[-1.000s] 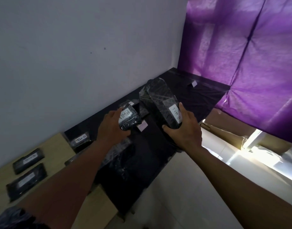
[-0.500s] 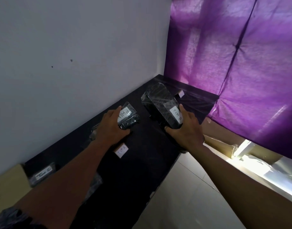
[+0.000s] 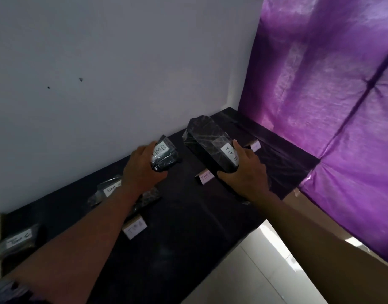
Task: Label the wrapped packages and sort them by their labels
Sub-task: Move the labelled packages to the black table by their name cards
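Hands holding two black plastic-wrapped packages above a long black-covered table (image 3: pixel 188 238).
Left hand (image 3: pixel 140 172) grips the small package (image 3: pixel 165 157) labelled "TIM B"; right hand (image 3: pixel 243 174) grips the larger package (image 3: pixel 208 145), labelled the same, above the table's far end.

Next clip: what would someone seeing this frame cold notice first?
Two black wrapped packages held up over the dark table: the left hand grips a small package and the right hand a larger package, both with white labels reading TIM B. Next comes the bright purple sheet filling the right side, and small paper markers standing on the table below the hands.
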The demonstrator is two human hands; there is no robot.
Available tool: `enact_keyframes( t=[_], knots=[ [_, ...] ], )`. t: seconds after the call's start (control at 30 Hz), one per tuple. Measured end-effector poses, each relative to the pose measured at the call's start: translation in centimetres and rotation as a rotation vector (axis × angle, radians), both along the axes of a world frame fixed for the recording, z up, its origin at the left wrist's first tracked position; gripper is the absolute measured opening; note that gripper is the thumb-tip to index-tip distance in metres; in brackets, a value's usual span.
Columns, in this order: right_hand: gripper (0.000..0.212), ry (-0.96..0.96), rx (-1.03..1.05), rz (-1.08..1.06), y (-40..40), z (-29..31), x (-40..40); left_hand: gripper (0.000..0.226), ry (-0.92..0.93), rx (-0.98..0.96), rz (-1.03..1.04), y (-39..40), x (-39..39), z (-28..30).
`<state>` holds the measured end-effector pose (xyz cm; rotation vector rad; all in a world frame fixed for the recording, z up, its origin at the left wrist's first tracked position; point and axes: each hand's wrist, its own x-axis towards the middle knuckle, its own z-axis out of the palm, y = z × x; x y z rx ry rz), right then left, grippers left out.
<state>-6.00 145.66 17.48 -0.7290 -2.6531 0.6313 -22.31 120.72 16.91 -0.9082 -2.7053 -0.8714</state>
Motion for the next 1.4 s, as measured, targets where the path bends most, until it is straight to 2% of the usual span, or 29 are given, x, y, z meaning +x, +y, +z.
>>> enact_keyframes(
  t=[0.23,0.43,0.73,0.97,1.17,1.4],
  knots=[
    [0.108,-0.106,0.054,0.256,6.0,-1.0,-5.6,0.103,-0.097,-0.049,0.166,2.6,-0.9,-1.8],
    [0.106,-0.138,0.037,0.325,7.3,-1.9,-11.1,0.101,-0.104,-0.059,0.224,3.5,-4.0,-2.2],
    [0.107,-0.24,0.119,0.455,10.2,-4.5,-17.0,0.101,-0.156,-0.048,0.322,5.0,-6.1,-3.4],
    [0.107,-0.356,0.22,0.793,12.5,-6.3,-23.2,0.097,-0.171,0.005,0.527,7.4,-5.5,-4.3],
    [0.11,-0.4,0.194,1.082,12.0,-8.6,-26.8,0.094,-0.178,0.018,0.616,9.0,-4.9,-5.6],
    [0.108,-0.453,0.166,1.228,11.3,-11.5,-28.8,0.094,-0.271,-0.034,0.621,10.4,-4.6,-7.2]
  ],
)
